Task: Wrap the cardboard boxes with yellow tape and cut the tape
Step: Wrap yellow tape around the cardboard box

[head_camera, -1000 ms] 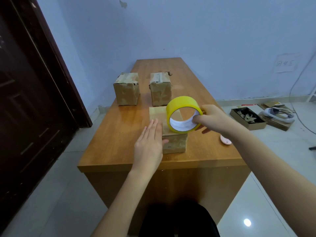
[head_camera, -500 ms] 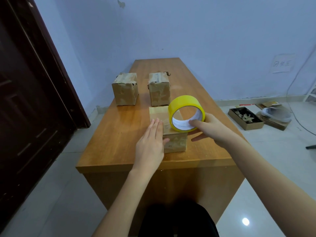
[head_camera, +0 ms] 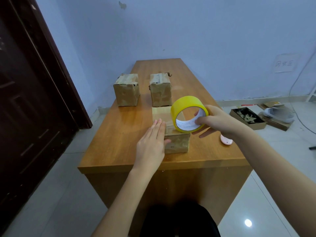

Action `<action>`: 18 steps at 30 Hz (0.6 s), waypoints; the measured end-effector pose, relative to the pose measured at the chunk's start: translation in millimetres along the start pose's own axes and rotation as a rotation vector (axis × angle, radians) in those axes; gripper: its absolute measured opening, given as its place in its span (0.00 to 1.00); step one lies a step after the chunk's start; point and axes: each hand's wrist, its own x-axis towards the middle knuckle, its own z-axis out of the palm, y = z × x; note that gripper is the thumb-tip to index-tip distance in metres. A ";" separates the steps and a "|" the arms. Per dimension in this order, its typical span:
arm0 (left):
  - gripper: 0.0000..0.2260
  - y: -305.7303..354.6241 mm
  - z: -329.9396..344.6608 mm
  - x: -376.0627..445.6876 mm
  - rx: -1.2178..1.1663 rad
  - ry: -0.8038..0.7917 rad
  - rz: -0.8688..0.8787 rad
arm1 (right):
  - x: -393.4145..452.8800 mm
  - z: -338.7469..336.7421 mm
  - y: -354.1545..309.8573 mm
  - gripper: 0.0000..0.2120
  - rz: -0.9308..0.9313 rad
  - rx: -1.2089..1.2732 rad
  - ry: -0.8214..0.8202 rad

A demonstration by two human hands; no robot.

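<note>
Near cardboard box (head_camera: 177,142) sits on the wooden table (head_camera: 119,134), close to the front edge, roughly centred left to right. A narrow strip of bare table shows between the box's front face and the table lip.

Left hand (head_camera: 152,142): flat, fingers straight and together, pressed against the box's left side and top-left corner, thumb on the front face. Not curled round anything.

Right hand (head_camera: 217,120): grips the yellow tape roll (head_camera: 187,106), thumb inside the core, fingers on the outer rim. The roll stands on edge, tilted, over the box's top right part; can't tell if it touches the box top. Can't tell whether any tape is pulled out.

Two more cardboard boxes further back: left one (head_camera: 126,90), right one (head_camera: 160,90), side by side with a gap between, both upright. The right one is just behind the near box's far edge.

Small pink object (head_camera: 226,140) lies on the table right of the near box, under the right wrist, near the right table edge.

Open table surface: wide patch left of the near box, and the far end behind the two boxes.

Dark door (head_camera: 25,100) on the left, well apart from the table. Floor clutter (head_camera: 248,117) on the right.
</note>
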 end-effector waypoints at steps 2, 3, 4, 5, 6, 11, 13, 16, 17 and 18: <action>0.24 1.0 -0.9 0.1 0.008 0.005 -0.001 | 0.2 -1.3 0.4 0.08 0.000 -0.007 0.000; 0.24 1.3 -0.8 0.2 0.012 0.013 0.000 | 0.3 -1.3 0.8 0.08 0.000 -0.012 0.000; 0.24 1.5 -1.1 0.5 0.011 0.014 0.002 | 0.4 -1.4 1.1 0.08 0.000 -0.016 0.001; 0.24 1.6 -1.6 0.8 0.007 0.014 0.003 | 0.6 -2.2 1.3 0.08 0.002 -0.019 0.007; 0.24 1.6 -2.0 1.0 0.003 0.011 0.004 | 0.9 -4.2 2.0 0.07 0.005 -0.019 0.025; 0.23 4.0 -2.6 3.1 -0.051 -0.072 -0.035 | -5.2 -29.6 17.8 0.04 0.058 -0.056 0.167; 0.24 4.8 -3.1 4.0 -0.078 -0.118 -0.057 | -9.4 -30.1 28.9 0.08 0.104 -0.038 0.134; 0.24 4.9 -5.3 4.1 -0.096 -0.126 -0.065 | -9.5 -25.8 37.5 0.12 0.116 0.017 0.117; 0.24 5.2 -6.2 3.9 -0.097 -0.138 -0.063 | -9.4 -25.6 37.6 0.12 0.115 0.031 0.119; 0.24 5.4 -7.2 3.8 -0.096 -0.147 -0.065 | -9.3 -26.0 37.7 0.12 0.114 0.039 0.120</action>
